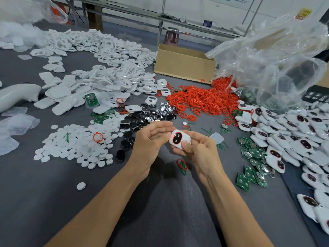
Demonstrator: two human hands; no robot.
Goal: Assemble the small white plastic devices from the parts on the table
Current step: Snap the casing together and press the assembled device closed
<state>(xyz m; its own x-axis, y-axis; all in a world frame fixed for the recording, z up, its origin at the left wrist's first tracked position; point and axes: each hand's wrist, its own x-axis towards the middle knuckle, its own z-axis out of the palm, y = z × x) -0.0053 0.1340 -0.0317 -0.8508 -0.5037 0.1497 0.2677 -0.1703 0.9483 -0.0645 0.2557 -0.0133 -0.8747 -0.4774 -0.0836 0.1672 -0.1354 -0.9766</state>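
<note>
I am at a hand-assembly station in a factory workshop. My grey table [44, 202] carries bulk piles of one product's parts: white shells [114, 81], white discs [74, 147], red rings [199, 98] and green boards [251, 173], with a heap of finished devices [292, 136] at my right. A carton [183, 68] and a clear bag [277, 56] stand at the far edge, and metal-framed benches [160, 27] run along the wall behind.

Only one camera sees this. It sits on my head and looks forward and down at the counter [53, 202]. It sees very wide. My arms [110, 211] come in from the bottom, and it is near enough to show the small white device [179, 139] in my right hand [201, 154].
</note>
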